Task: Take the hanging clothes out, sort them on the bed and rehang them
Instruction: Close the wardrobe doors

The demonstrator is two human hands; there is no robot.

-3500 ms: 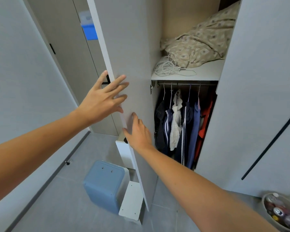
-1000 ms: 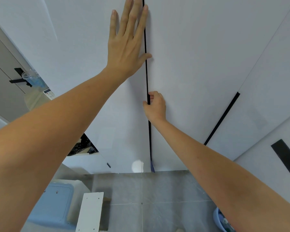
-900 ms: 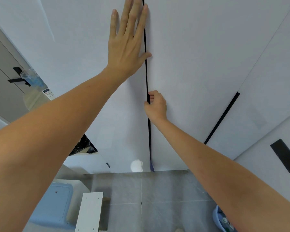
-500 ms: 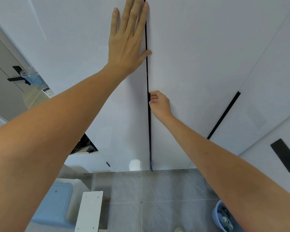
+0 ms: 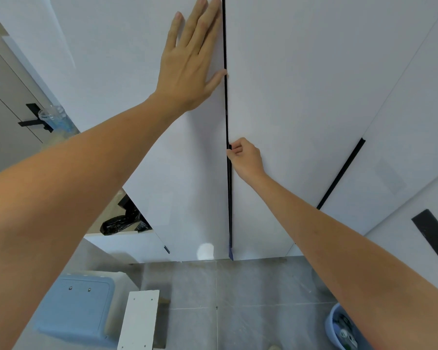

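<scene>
White wardrobe doors [image 5: 301, 109] at frame centre: left hand [image 5: 187, 72] pressing flat, right hand [image 5: 245, 157] curling fingertips into the black seam [image 5: 228, 198], risking pinching.

Plain white matte wardrobe door panels [image 5: 301, 97] lie under both hands, unpatterned, parted by a thin black vertical handle strip [image 5: 228, 198] running past the right hand [image 5: 245, 157]; a small blue scrap [image 5: 230, 252] shows at the strip's foot. Right of that hand run a second black strip [image 5: 339, 175] and a black rectangular patch [image 5: 434, 236]. Below the hands lies grey stone-look floor tile [image 5: 238, 286] with pale grout lines. Below the left forearm stand a pale blue plastic box [image 5: 79, 304] and a white flat board [image 5: 139, 319]; a glossy black bag [image 5: 122, 222] sits beside that forearm.
</scene>
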